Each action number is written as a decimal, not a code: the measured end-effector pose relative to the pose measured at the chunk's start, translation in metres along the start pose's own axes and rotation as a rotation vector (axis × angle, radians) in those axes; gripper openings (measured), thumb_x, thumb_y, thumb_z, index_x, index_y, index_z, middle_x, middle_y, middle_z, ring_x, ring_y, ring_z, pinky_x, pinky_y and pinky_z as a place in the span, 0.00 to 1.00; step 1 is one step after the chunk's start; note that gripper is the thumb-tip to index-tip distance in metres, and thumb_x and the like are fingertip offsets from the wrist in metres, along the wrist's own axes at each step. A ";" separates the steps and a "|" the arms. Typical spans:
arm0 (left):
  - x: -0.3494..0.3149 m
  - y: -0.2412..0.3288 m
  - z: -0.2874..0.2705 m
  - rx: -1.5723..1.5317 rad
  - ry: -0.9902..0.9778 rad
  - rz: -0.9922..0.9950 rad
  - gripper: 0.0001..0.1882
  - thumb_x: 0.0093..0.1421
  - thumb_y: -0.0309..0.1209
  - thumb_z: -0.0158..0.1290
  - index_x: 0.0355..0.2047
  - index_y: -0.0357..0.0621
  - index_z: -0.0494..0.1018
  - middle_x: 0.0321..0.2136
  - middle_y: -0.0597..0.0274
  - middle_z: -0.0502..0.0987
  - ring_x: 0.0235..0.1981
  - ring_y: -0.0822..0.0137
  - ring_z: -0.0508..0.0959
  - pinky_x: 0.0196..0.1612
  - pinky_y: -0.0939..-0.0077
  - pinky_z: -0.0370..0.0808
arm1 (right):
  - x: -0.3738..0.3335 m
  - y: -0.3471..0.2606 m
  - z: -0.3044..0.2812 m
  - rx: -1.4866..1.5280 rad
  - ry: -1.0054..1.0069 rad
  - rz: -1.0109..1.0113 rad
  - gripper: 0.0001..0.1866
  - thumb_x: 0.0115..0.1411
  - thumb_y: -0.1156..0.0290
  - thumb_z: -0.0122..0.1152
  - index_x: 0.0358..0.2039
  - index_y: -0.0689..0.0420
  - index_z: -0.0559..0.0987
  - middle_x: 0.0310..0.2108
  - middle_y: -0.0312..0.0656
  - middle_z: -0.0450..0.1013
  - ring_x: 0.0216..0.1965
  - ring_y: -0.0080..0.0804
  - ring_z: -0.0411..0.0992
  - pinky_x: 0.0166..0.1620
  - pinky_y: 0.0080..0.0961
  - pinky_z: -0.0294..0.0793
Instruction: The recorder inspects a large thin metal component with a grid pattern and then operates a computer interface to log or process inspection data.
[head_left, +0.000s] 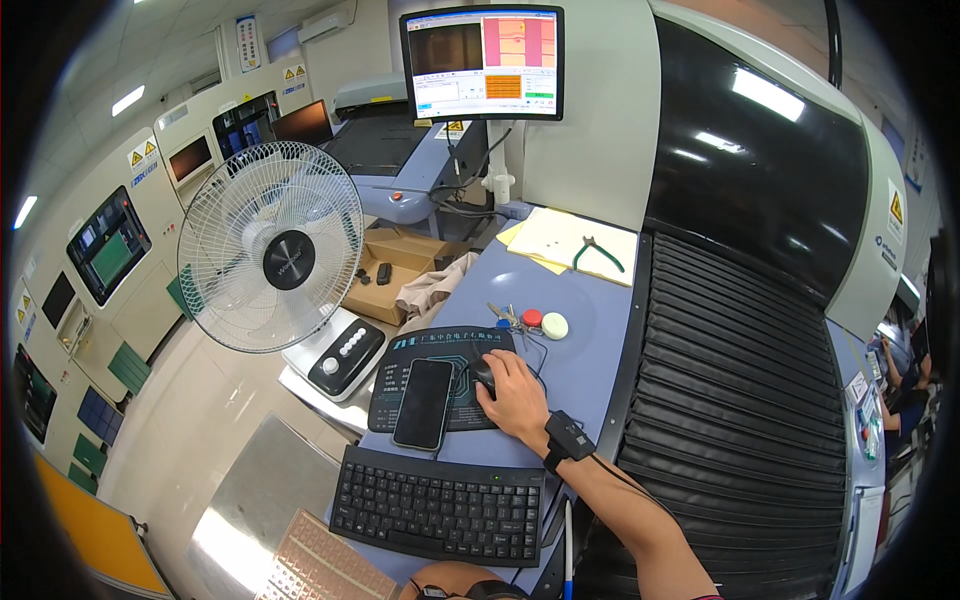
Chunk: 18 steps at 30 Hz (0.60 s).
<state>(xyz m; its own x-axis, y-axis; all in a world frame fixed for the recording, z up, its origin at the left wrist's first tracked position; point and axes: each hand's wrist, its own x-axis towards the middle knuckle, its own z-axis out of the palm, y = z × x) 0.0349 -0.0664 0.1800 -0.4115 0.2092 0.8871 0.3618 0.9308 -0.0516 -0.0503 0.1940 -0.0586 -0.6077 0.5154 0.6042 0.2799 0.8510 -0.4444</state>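
Note:
My right hand [515,398] rests over a black computer mouse [482,376], fingers curled round it. The mouse sits on the right part of a dark printed mouse pad [400,352]. A black device is strapped round my right wrist, with a cable running back along the forearm. Left of the hand, a black smartphone [424,403] lies screen up, partly on the pad. Nearer me is a black keyboard [437,507]. At the lower edge shows a bit of skin with a black strap, seemingly my left hand or wrist [458,574]; its fingers are hidden.
A lit monitor [483,62] stands ahead. Green-handled pliers [598,254] lie on yellow-white paper, near keys and red and white round caps [555,325]. A fan [290,260] and cardboard box [385,272] are left; black bellows [730,420] right. A copper-coloured panel [325,560] lies lower left.

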 end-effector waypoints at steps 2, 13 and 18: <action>0.001 0.001 0.000 0.001 0.001 -0.001 0.18 0.59 0.25 0.38 0.12 0.55 0.54 0.11 0.71 0.54 0.11 0.69 0.56 0.18 0.69 0.56 | 0.000 0.001 0.001 0.003 0.000 0.003 0.24 0.57 0.68 0.66 0.52 0.63 0.74 0.55 0.49 0.71 0.57 0.48 0.70 0.58 0.39 0.73; 0.000 0.002 0.000 0.022 -0.006 -0.018 0.19 0.60 0.25 0.37 0.12 0.54 0.54 0.11 0.71 0.53 0.12 0.69 0.56 0.19 0.69 0.56 | 0.000 0.000 0.000 0.020 -0.005 0.013 0.23 0.57 0.69 0.66 0.52 0.63 0.74 0.55 0.50 0.71 0.58 0.49 0.70 0.59 0.39 0.73; -0.001 -0.002 -0.004 -0.009 -0.055 0.044 0.18 0.60 0.25 0.38 0.12 0.54 0.54 0.12 0.71 0.53 0.12 0.68 0.56 0.19 0.69 0.56 | -0.001 0.001 0.000 0.014 -0.002 0.010 0.23 0.57 0.69 0.66 0.52 0.63 0.74 0.55 0.50 0.71 0.57 0.49 0.70 0.59 0.39 0.73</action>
<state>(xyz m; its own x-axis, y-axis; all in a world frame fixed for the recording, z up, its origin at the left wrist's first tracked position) 0.0376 -0.0692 0.1813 -0.4407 0.2662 0.8573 0.3881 0.9176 -0.0854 -0.0493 0.1949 -0.0592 -0.6062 0.5240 0.5983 0.2759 0.8441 -0.4598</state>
